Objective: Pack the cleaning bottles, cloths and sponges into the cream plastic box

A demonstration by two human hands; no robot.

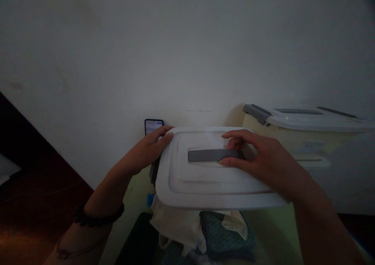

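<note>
A white plastic box lid (205, 183) with a grey handle (211, 155) in its middle is held in front of me, over a heap of folded cloths (202, 230). My right hand (260, 161) pinches the right end of the grey handle, thumb below and fingers above. My left hand (146, 149) grips the lid's left edge, fingers curled over the rim beside a grey side latch (153, 172).
A second white storage box (307, 128) with a lid and grey latches stands at the right against the pale wall. A phone (153, 126) with a lit screen leans on the wall behind the lid. Dark wooden floor lies at the left.
</note>
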